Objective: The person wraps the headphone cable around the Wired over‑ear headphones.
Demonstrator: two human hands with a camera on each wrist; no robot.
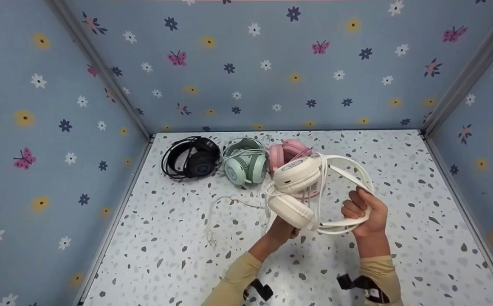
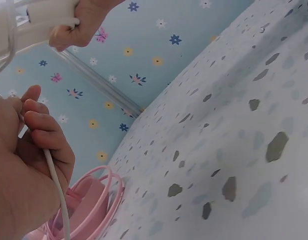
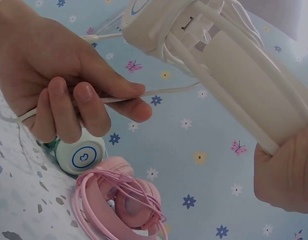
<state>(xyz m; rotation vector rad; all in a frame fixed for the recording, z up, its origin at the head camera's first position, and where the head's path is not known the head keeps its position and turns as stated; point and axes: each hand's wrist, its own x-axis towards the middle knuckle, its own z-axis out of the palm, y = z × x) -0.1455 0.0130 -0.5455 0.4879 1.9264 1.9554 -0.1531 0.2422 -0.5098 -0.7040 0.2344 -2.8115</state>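
Note:
White headphones point(image 1: 295, 174) are held up above the table, tilted, with their ear cups to the left. My right hand point(image 1: 367, 212) grips the headband on its right side, fingers curled around it. Below the ear cups, my left hand point(image 1: 278, 233) is partly hidden in the head view. In the right wrist view, the left hand point(image 3: 79, 85) pinches the thin white cable point(image 3: 163, 91) between thumb and forefinger, and the cable runs through its curled fingers. Some cable is wound around the ear cups, while a loose length point(image 1: 212, 212) trails on the table to the left.
Along the back of the speckled table point(image 1: 165, 255) lie black headphones point(image 1: 193, 157), mint green headphones point(image 1: 244, 163) and pink headphones point(image 1: 286, 153), the pink pair partly behind the white one. Blue flowered panels point(image 1: 246, 63) enclose the back and both sides.

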